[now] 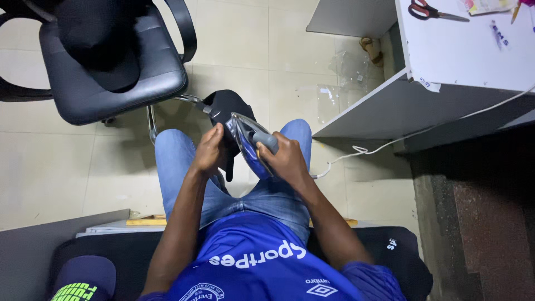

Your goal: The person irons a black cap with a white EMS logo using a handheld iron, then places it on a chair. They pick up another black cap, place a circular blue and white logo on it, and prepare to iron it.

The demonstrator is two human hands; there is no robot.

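Fingers of the right hand wrap the grey handle of a blue iron at frame centre. Left hand fingers clamp a black cap against its soleplate, above the knees.

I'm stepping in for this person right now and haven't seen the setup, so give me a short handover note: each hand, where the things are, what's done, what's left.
Left hand: holds the black cap over the lap, fingers on its near side.
Right hand: closed around the grey handle of the clothes iron, soleplate tilted against the cap.
The iron's white cord trails right, under the white table.
More black caps lie on the office chair; scissors on the table.
Done: cannot tell how much is pressed.
Left: this cap is in hand; the chair pile looks untouched.
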